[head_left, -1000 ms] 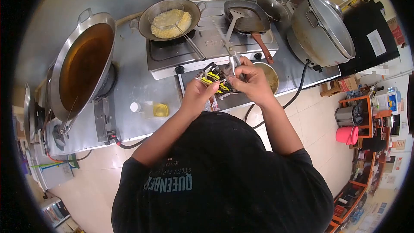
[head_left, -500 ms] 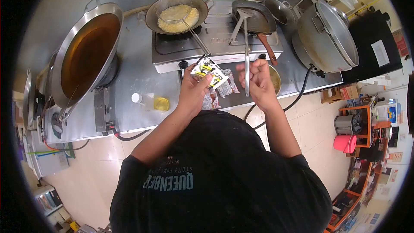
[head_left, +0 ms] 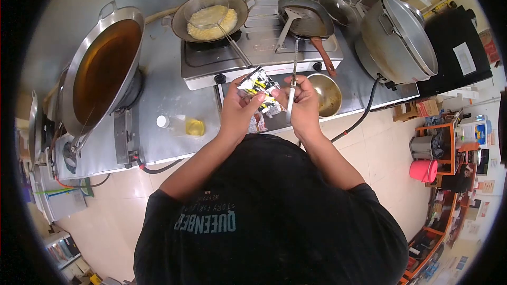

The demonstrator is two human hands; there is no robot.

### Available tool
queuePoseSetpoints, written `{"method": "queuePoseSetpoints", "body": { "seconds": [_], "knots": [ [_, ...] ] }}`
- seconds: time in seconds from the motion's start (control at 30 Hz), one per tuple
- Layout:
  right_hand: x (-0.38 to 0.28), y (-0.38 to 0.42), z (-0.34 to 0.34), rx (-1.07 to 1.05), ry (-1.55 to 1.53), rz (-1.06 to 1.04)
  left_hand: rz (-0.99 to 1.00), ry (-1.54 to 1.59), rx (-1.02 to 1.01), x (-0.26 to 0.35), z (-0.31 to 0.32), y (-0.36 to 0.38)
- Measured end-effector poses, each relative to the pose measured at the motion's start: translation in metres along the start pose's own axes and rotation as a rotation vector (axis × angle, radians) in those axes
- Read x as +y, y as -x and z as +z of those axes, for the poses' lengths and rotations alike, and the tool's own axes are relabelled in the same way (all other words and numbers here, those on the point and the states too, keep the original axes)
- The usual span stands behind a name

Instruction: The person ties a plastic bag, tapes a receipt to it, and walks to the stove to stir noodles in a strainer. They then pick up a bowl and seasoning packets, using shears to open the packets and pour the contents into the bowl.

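My left hand [head_left: 240, 108] is closed on a small printed sachet [head_left: 257, 82] in white, black and yellow, thumb on top. Close beside it, my right hand [head_left: 303, 105] is closed around a long slim metal tool [head_left: 291, 103] with a pale handle, its narrow end pointing away from me toward the stove. The right thumb is at the sachet's right edge. Below the hands, more printed packets [head_left: 257, 123] lie on the counter, partly hidden. A metal bowl [head_left: 331, 97] sits just right of my right hand.
On the two-burner stove [head_left: 211, 66] stand a wok [head_left: 177, 26] with a strainer over pale food and a frying pan [head_left: 321, 26] with a spatula. Left are a large wok [head_left: 134, 37] of brown liquid and a bottle [head_left: 194, 126]. A big pot [head_left: 372, 47] stands right.
My right hand has moved left with the tool, up against the sachet. More of the metal bowl now shows, and the view has shifted slightly.
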State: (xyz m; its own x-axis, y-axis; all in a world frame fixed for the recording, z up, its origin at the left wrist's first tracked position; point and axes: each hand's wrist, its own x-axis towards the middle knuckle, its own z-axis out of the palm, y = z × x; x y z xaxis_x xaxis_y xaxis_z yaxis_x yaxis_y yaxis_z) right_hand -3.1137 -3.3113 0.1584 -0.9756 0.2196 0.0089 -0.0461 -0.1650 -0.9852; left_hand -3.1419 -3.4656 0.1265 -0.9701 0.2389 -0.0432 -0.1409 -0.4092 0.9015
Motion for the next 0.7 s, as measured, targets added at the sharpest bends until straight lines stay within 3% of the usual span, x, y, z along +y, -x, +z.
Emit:
{"method": "queuePoseSetpoints", "body": {
  "seconds": [0.2, 0.3, 0.43, 0.57, 0.7],
  "knots": [
    [0.007, 0.000, -0.001, 0.041, -0.048, -0.029, -0.009, -0.008, -0.068, -0.009, -0.003, -0.002],
    [0.003, 0.001, 0.001, 0.054, -0.054, -0.015, -0.257, 0.308, -0.163, -0.006, -0.002, 0.000],
    [0.010, -0.002, -0.007, 0.020, 0.060, -0.058, -0.257, 0.223, -0.146, -0.009, -0.004, -0.001],
    [0.005, 0.001, -0.036, -0.110, 0.349, -0.028, -0.196, 0.257, -0.051, -0.004, -0.007, -0.003],
    [0.006, 0.014, -0.063, -0.346, 0.431, 0.160, -0.159, 0.304, 0.025, -0.006, -0.015, -0.007]
  ]
}}
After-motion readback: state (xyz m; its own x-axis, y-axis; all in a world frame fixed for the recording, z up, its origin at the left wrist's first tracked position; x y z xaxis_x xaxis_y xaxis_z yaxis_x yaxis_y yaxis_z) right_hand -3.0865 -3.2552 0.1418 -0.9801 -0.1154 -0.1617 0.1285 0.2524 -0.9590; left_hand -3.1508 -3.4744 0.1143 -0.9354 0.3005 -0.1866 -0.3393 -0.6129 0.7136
